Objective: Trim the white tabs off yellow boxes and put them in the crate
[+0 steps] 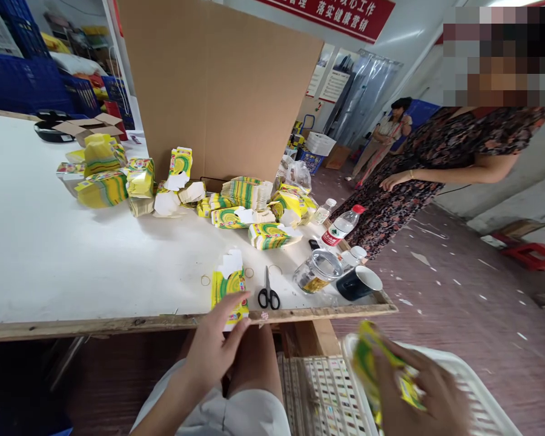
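My left hand (215, 342) is at the table's front edge, thumb and fingers apart, holding nothing. Its fingertips overlap the near end of a flat yellow and green carton (229, 282) with a white flap; whether they touch it I cannot tell. Blurred by motion, my right hand (429, 393) grips a yellow and green carton (366, 363) above a white plastic basket (463, 369). Black-handled scissors (267, 295) lie right of the flat carton, close to several thin rubber bands (249, 273).
Bundles of yellow cartons (247, 192) line the back of the white table (36, 242) before a tall cardboard sheet (222, 85). A clear jar (318, 271), a dark mug (358, 283) and a red-capped bottle (342, 226) stand at the right corner. A person (418, 163) stands beyond it.
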`<state>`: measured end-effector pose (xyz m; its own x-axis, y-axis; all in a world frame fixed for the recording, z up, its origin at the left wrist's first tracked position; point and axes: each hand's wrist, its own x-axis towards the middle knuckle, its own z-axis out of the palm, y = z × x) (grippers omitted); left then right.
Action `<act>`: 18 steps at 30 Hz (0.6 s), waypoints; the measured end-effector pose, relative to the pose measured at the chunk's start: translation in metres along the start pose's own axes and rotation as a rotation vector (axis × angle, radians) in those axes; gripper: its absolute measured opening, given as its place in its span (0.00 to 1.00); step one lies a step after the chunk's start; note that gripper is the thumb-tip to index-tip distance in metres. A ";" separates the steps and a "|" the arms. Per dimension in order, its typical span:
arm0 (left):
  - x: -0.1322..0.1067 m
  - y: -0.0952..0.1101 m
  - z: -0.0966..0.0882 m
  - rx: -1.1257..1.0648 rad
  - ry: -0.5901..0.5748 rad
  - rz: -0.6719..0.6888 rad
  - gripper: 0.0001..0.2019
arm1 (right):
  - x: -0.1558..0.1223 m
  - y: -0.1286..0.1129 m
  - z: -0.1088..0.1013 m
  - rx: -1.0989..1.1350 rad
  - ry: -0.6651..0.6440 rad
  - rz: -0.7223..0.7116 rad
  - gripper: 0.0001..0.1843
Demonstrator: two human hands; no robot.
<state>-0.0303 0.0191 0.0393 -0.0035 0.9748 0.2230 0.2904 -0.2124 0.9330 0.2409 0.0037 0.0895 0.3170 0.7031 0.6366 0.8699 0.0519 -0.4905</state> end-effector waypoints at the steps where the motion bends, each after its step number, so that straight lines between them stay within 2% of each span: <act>1: 0.002 -0.007 -0.005 0.119 0.065 0.026 0.18 | 0.006 0.006 -0.007 -0.110 0.068 0.003 0.26; 2: 0.004 -0.014 -0.009 0.210 0.100 0.041 0.19 | 0.010 0.008 -0.008 -0.153 0.073 0.010 0.30; 4: 0.006 -0.026 -0.013 0.316 0.107 0.048 0.20 | 0.008 0.003 0.006 -0.049 -0.065 0.067 0.30; 7: 0.006 -0.035 -0.010 0.367 0.069 0.066 0.20 | -0.013 -0.025 0.063 0.324 -0.414 0.223 0.22; 9: 0.006 -0.036 -0.008 0.377 0.057 0.083 0.20 | -0.029 -0.047 0.105 0.553 -0.598 0.317 0.21; 12: 0.006 -0.038 -0.009 0.368 0.037 0.088 0.19 | -0.043 -0.069 0.147 0.660 -0.662 0.348 0.20; 15: 0.006 -0.040 -0.012 0.312 0.032 0.075 0.18 | -0.044 -0.072 0.158 0.743 -0.665 0.388 0.20; 18: 0.006 -0.034 -0.013 0.162 0.107 0.044 0.18 | -0.041 -0.066 0.149 0.851 -0.664 0.454 0.22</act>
<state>-0.0525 0.0311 0.0123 -0.0868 0.9503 0.2991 0.4429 -0.2321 0.8660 0.1137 0.0772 0.0066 0.0554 0.9984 -0.0117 0.1146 -0.0180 -0.9933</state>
